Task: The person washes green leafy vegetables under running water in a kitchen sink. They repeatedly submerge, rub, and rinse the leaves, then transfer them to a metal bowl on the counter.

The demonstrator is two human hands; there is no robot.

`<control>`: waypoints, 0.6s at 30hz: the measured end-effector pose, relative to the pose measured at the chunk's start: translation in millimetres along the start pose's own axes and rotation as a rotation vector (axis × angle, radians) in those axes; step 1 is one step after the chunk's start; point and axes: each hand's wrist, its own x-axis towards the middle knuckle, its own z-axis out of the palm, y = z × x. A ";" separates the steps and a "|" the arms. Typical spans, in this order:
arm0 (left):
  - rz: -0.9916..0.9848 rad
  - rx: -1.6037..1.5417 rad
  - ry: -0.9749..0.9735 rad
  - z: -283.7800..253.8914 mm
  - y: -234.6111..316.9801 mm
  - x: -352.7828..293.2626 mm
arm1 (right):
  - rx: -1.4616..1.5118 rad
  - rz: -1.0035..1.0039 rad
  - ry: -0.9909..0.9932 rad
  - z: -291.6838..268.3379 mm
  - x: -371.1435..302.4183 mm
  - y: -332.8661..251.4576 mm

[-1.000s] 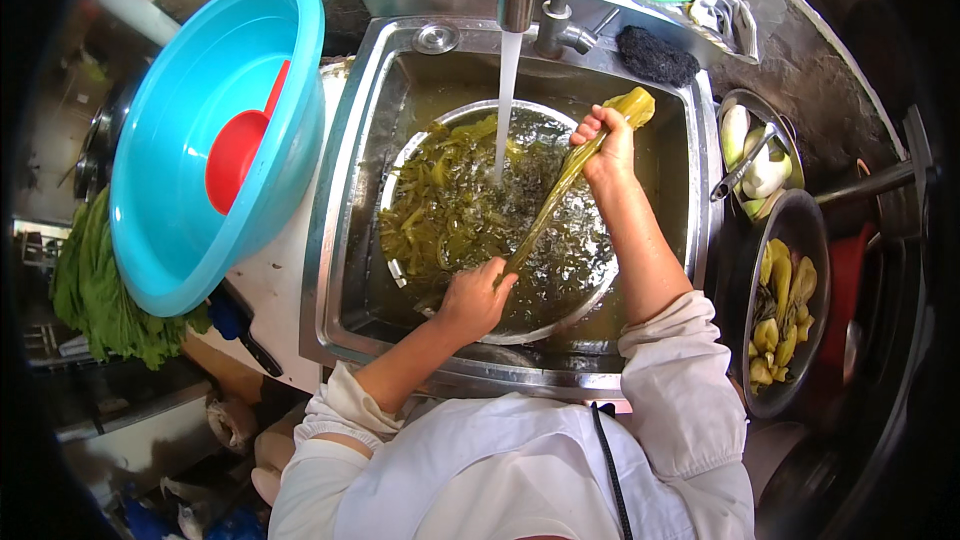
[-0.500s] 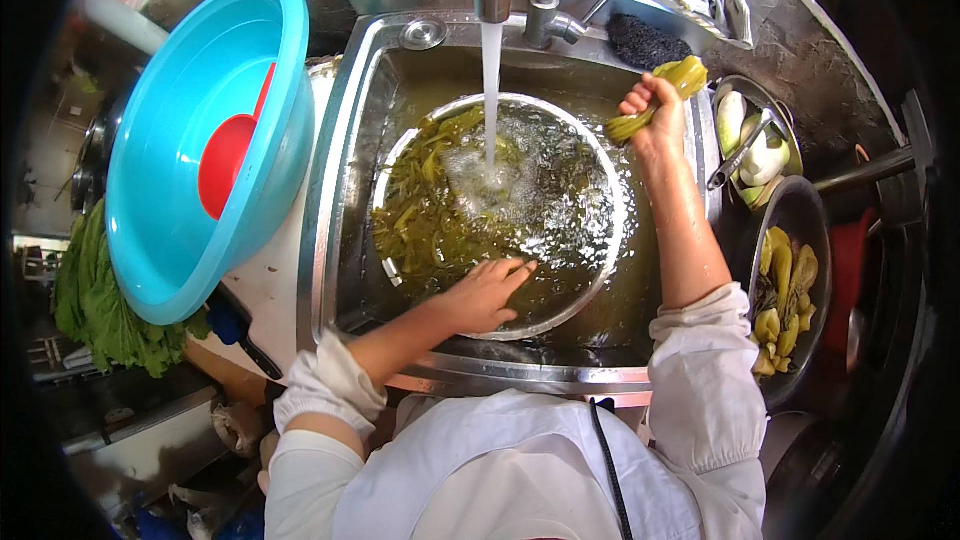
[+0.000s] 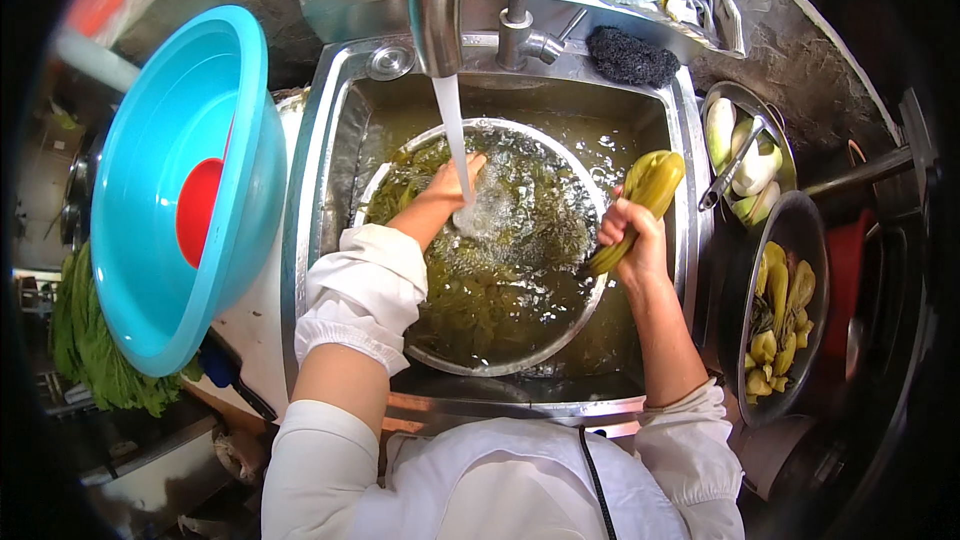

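Steel sink [image 3: 312,200] near rough wall [image 3: 790,70]; right fingers [image 3: 612,228] gripping yellow-green stalks [image 3: 655,180]; left fingers [image 3: 474,166]: can't tell.

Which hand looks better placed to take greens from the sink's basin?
Probably the left hand: it reaches over the greens in the basin, while the right hand is occupied, gripping a yellow-green bundle.

The sink [image 3: 312,190] lies open behind held greens [image 3: 650,190] (faucet [image 3: 438,20] blocks left).

A kitchen, plainly seen here: water [image 3: 453,125] is being run from a tap [image 3: 437,15] into a steel sink [image 3: 312,200], leafy greens [image 3: 95,340] are piled at left, yellowish vegetables [image 3: 775,305] held in a dark bowl [image 3: 800,228].
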 end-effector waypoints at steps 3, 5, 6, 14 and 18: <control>-0.203 0.101 -0.396 -8.7 9.5 2.2 | -0.026 0.033 0.015 -4.0 -5.9 2.2; -0.292 0.021 -0.376 -23.5 15.7 -8.8 | -0.039 0.039 0.014 -7.6 -7.7 2.8; -0.316 -0.010 -0.335 -31.3 18.4 -15.6 | -0.051 0.034 0.013 -9.3 -8.1 3.1; -0.404 -0.978 0.118 -139.5 35.3 -85.8 | -0.515 -0.114 -0.077 4.4 -12.1 21.0; -0.272 -1.114 0.104 -174.0 82.6 -94.7 | -0.774 -0.315 -0.454 38.5 -7.2 34.4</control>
